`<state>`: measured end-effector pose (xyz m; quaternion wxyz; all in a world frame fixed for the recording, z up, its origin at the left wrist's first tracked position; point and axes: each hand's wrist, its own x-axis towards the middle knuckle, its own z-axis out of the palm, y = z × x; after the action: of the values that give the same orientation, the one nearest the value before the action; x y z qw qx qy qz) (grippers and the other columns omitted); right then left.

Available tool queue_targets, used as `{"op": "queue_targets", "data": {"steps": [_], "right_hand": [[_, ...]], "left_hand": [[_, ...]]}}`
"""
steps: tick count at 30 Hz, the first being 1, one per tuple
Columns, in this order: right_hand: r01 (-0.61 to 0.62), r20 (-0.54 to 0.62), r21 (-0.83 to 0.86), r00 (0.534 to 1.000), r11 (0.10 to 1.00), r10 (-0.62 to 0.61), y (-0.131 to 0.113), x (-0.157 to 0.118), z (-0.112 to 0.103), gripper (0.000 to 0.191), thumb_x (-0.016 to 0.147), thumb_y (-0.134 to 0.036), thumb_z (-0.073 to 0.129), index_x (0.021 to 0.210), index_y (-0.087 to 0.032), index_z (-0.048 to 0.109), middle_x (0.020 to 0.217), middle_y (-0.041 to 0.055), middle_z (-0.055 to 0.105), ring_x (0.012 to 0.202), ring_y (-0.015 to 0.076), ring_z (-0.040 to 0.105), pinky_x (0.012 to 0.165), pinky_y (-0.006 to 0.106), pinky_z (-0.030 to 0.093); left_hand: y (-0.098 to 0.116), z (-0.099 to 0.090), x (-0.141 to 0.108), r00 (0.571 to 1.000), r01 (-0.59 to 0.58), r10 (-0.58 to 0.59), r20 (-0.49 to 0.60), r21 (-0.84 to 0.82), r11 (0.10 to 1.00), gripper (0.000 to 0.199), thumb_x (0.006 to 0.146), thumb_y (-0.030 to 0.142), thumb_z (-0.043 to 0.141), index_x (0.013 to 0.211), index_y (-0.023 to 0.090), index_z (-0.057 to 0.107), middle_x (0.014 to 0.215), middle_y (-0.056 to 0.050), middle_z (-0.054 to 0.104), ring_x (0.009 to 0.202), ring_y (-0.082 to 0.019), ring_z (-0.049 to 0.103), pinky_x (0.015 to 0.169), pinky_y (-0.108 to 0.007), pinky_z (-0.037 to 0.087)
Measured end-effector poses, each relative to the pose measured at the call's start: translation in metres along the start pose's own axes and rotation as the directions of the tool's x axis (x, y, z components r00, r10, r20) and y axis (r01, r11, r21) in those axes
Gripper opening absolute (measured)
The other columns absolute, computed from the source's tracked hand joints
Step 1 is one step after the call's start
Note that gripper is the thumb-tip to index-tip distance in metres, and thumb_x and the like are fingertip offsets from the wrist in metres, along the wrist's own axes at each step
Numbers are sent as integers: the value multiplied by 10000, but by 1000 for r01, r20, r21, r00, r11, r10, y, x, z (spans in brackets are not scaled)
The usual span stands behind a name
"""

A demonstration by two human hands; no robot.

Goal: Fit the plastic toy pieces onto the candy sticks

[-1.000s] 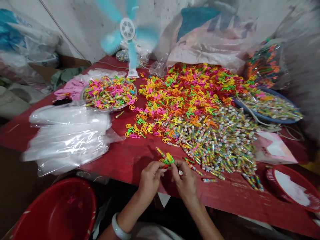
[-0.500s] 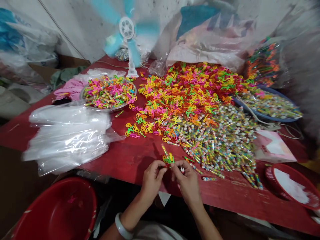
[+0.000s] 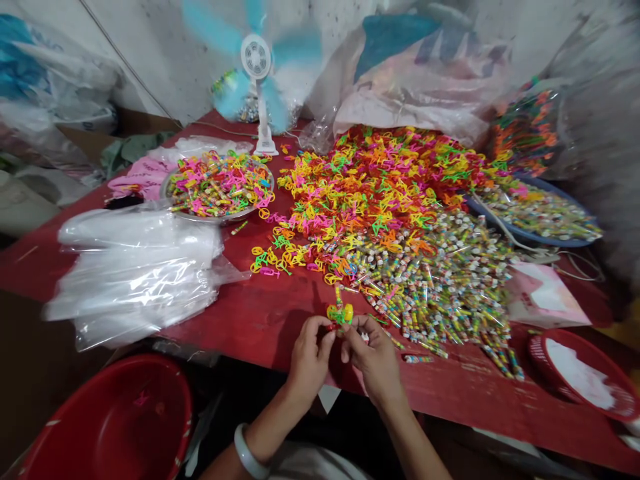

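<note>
My left hand [image 3: 311,353] and my right hand [image 3: 373,353] meet over the front edge of the red table [image 3: 240,320]. Between their fingertips they pinch a small yellow and green plastic toy [image 3: 341,315], with a candy tube [image 3: 339,295] pointing up from it. A bit of red shows by my left fingertips. Something small and white sits by my right fingers, partly hidden. Beyond the hands lie a pile of colourful plastic pieces [image 3: 370,187] and, to its right, a heap of candy tubes [image 3: 440,287].
Plastic bags [image 3: 140,267] lie at the left, before a full metal bowl [image 3: 240,215]. A fan [image 3: 256,60] spins at the back. At right are a blue basin [image 3: 550,239], a tissue box [image 3: 545,293] and a red basket [image 3: 545,373]. A red tub [image 3: 110,427] stands below left.
The toy has turned between my fingertips, and its candy tube now points more upright. Both hands have shifted slightly to the right.
</note>
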<state>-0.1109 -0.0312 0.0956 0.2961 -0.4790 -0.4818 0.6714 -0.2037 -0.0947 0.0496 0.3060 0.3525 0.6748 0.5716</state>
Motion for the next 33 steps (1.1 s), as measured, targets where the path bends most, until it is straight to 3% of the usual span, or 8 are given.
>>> {"op": "queue_targets", "data": {"steps": [3,7,23,28,33], "right_hand": [[-64,16,105,998,992,63,5,-4,4,385,679,-507,722,766,-206,498,429,-72,512,330,56,341,356,158,139],[-116,26,169,993,979,114,10,-7,3,394,659,-493,745,767,-207,496,425,-72,513,339,50,317,358,149,117],[-232,-8,216,971,948,239,3,-1,3,501,459,-484,851,635,-174,499,565,-26,626,317,25,376,332,143,122],[-228,-21,251,970,941,241,4,0,6,493,455,-456,857,640,-173,498,577,-26,635,322,28,397,330,138,127],[-196,-48,225,976,954,212,5,5,3,462,480,-459,841,621,-166,514,505,-36,588,321,26,374,332,136,115]], "left_hand": [[-3,3,0,997,72,-76,-28,-140,988,127,821,226,559,944,200,539,911,-38,612,870,-161,611,790,-295,501],[-4,1,2,991,130,-129,18,-255,958,121,800,215,583,910,190,540,884,-21,575,836,-140,592,775,-272,494],[4,-7,3,997,-79,79,-25,34,996,356,738,35,525,1025,232,599,973,-25,552,799,-111,573,694,-213,501],[5,-7,4,997,-70,72,-40,46,996,327,748,46,518,1007,227,602,982,-27,567,871,-121,600,723,-215,514],[6,-9,5,994,-105,108,-20,108,989,284,749,77,534,985,216,612,908,-20,600,775,-116,602,698,-222,509]]}}
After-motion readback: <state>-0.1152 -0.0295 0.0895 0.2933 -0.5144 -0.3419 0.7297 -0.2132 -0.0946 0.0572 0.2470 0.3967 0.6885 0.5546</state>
